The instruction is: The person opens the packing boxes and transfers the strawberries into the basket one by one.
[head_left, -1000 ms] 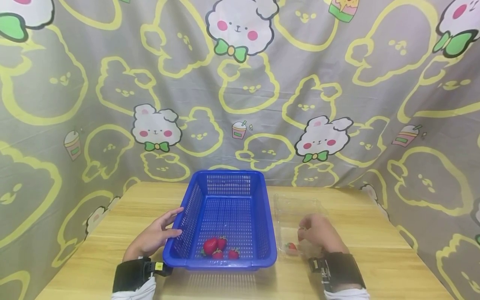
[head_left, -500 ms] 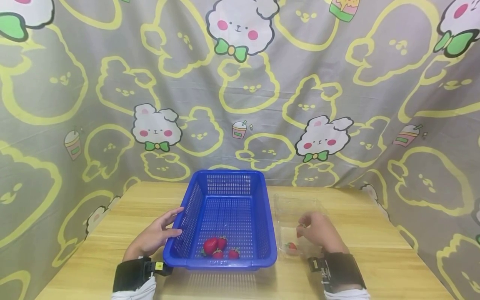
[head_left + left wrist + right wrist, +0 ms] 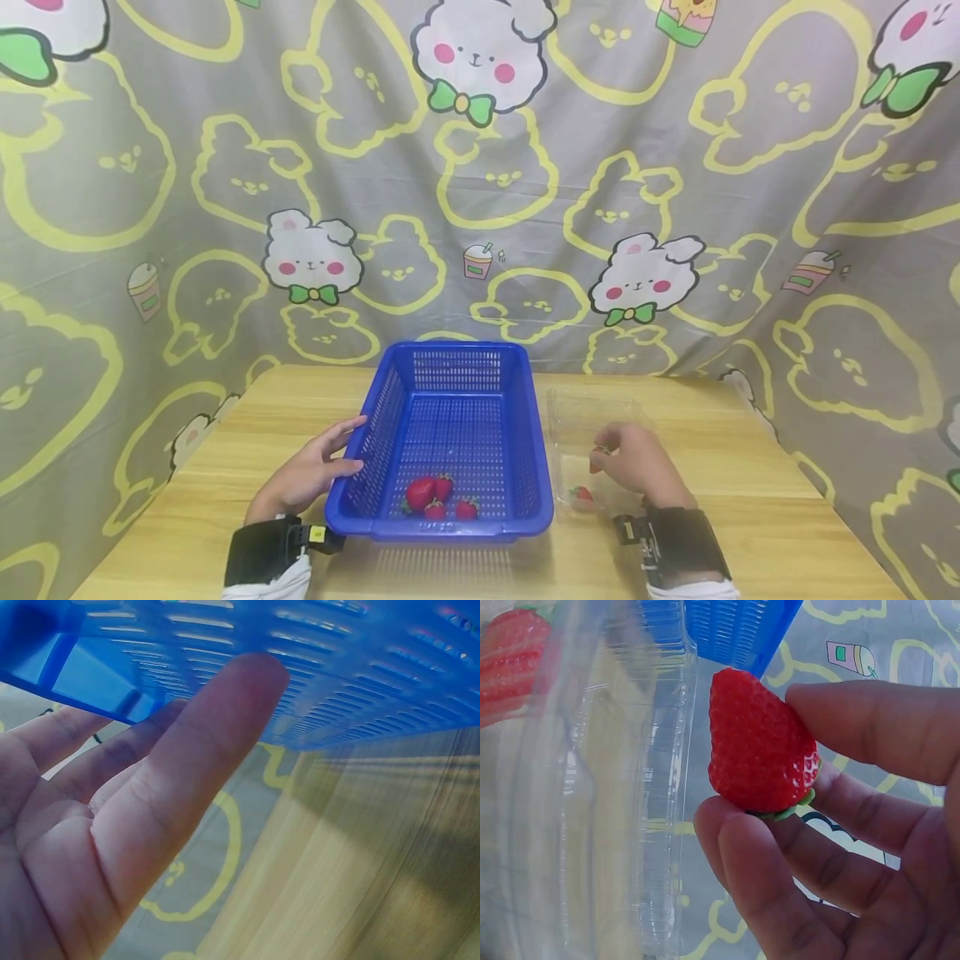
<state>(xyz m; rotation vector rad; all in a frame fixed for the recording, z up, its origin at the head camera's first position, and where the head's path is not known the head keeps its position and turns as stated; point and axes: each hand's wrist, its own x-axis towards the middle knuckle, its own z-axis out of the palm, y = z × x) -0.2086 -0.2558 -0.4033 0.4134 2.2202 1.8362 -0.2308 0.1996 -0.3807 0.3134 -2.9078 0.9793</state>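
Backdrop [image 3: 480,217]: grey cloth with yellow outlines and cartoon animals, hung behind the desk [image 3: 757,475], which is of pale wood grain.

Basket [image 3: 442,528]: blue, slotted, reaching from near the desk's back edge towards its front edge. We log four berries [image 3: 420,493] inside by the basket's near edge, three bunched, one just beside.

Left hand [image 3: 306,473]: thumb spread from the fingers, laid against the basket's left side; we judge that this steadies it.

Box [image 3: 581,417]: clear plastic, between the basket and the desk's right edge. One loose berry [image 3: 582,494] lies in it, by the near left corner.

Right hand [image 3: 637,458]: over the box, thumb and fingers pinching the held berry [image 3: 757,742]. We take the hold round its sides to be light, as suits soft fruit.

Views compared: head gives us the layout but only a sliver of the held berry. Right wrist shows it whole, leaves towards the palm, tip away. Left wrist shows the basket's outer wall and the straight thumb; how hard it presses, we cannot tell.
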